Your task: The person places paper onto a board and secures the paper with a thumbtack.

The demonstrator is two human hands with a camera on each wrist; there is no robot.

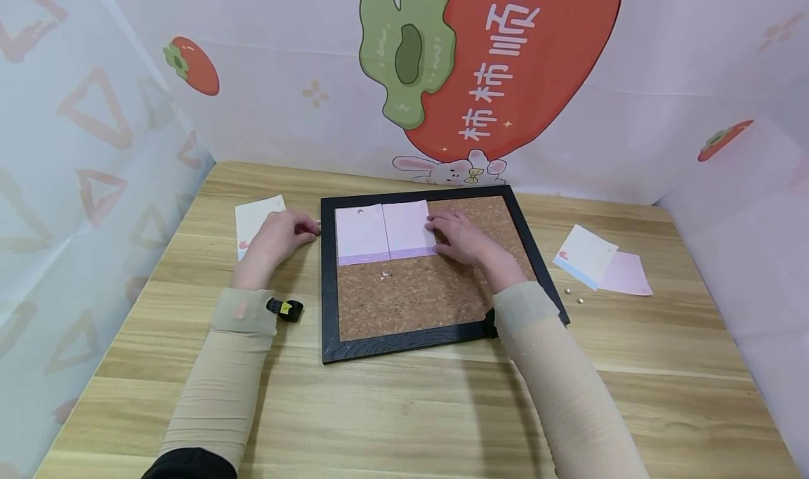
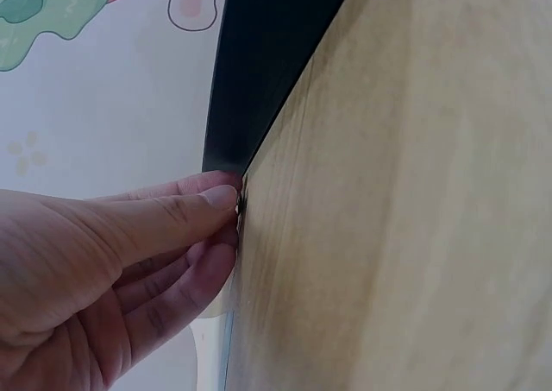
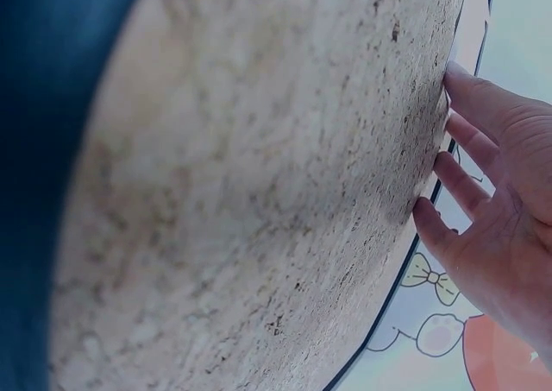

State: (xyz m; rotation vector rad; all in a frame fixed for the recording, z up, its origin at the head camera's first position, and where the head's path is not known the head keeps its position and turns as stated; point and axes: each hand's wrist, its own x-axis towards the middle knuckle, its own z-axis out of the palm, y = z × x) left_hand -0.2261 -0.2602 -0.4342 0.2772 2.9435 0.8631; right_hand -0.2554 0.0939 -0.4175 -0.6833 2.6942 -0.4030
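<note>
While pressing flat with spread right hand [image 1: 464, 237] on pink note [image 1: 409, 229] near cork board [image 1: 417, 293] top edge, and pinching pushpin [image 1: 317, 231] in left hand [image 1: 278, 237]: risk of note slipping askew, pin dropping.

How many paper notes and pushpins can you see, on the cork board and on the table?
Paper notes on the cork board: 2
Paper notes on the table: 3
Pushpins: 4
Total: 9
</note>
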